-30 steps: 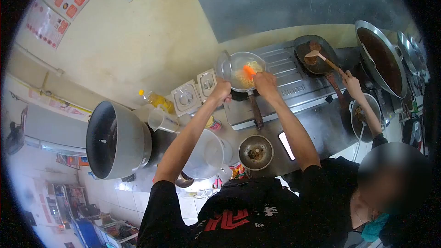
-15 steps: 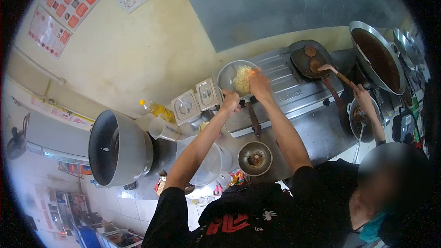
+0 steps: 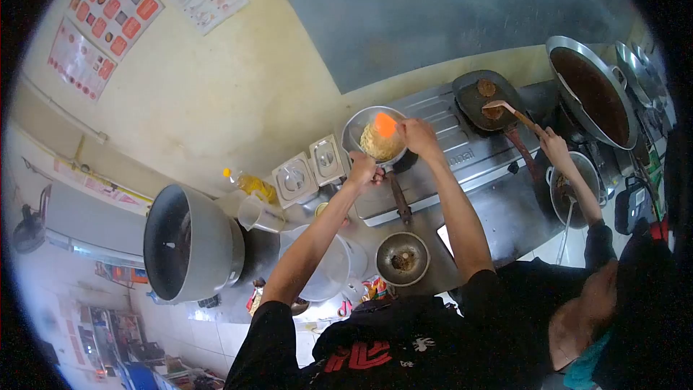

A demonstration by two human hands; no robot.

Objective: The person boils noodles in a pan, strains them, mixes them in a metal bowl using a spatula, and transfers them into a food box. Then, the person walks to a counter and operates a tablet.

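Observation:
My right hand (image 3: 421, 137) is closed on a small object with a bright orange end (image 3: 386, 125), held over the near right side of a pan. I cannot make out its exact kind. Pale noodles (image 3: 369, 146) lie inside this silver pan (image 3: 351, 128), which sits at the left end of the stove with its brown handle (image 3: 400, 198) pointing toward me. My left hand (image 3: 364, 170) is curled at the pan's near left edge. What its fingers grip, if anything, is hidden. Just below the handle stands a small metal bowl (image 3: 385, 272) with dark seasoning and bits in it.
To the right, a co-worker's hand (image 3: 554, 146) holds a wooden spatula (image 3: 521, 117) over patties in a square pan (image 3: 471, 105). Behind it stands a wok (image 3: 556, 65) of dark liquid. Leftward are lidded steel containers (image 3: 294, 179), an oil bottle (image 3: 256, 186) and a large pot (image 3: 209, 245).
My right hand has shifted slightly right and down, and the orange end now shows more plainly above the noodles. My left hand stays by the pan edge. The view has tilted slightly.

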